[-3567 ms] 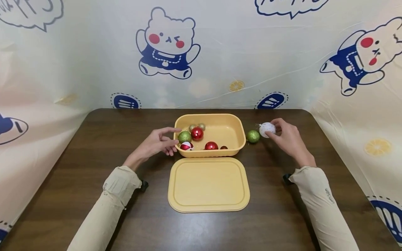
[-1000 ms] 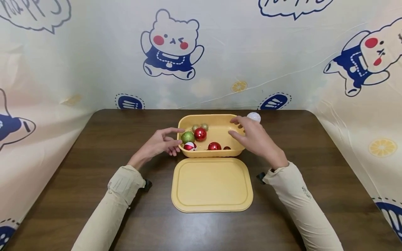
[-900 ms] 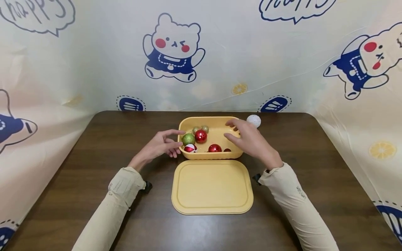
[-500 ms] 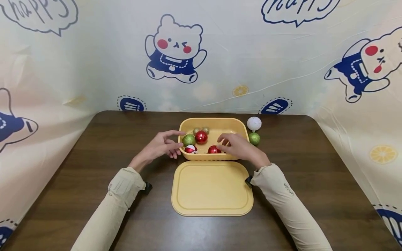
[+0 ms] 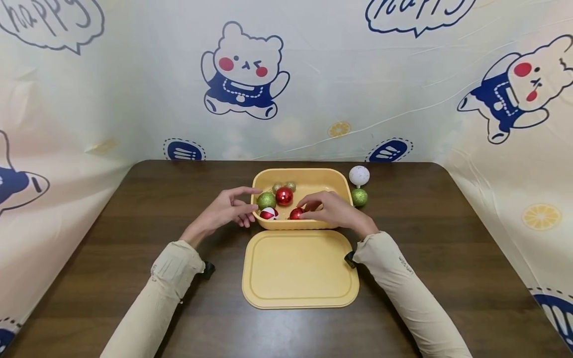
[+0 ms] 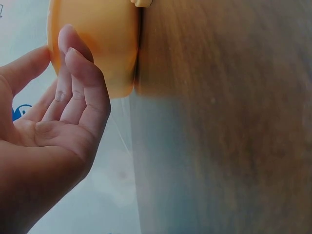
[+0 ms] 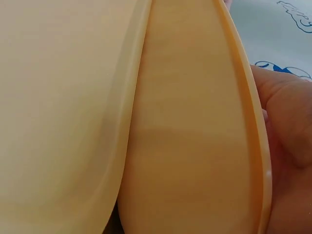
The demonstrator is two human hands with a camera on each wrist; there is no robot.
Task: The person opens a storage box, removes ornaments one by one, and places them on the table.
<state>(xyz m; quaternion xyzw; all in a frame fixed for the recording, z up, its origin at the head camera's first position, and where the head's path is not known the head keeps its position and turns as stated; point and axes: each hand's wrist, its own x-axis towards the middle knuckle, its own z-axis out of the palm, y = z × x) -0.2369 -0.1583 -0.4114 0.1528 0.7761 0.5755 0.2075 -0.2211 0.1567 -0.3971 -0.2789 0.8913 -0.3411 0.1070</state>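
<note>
My left hand [image 5: 229, 206], fingers relaxed and empty, touches the box [image 5: 309, 225], perhaps to steady it. My right hand [image 5: 330, 208] pinches the nearer red ball [image 5: 295, 214].

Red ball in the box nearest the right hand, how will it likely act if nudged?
The red ball looks round, so it would probably roll easily. Its shiny surface may feel a little slippery. The raised walls of the box should likely keep it from rolling far.
</note>
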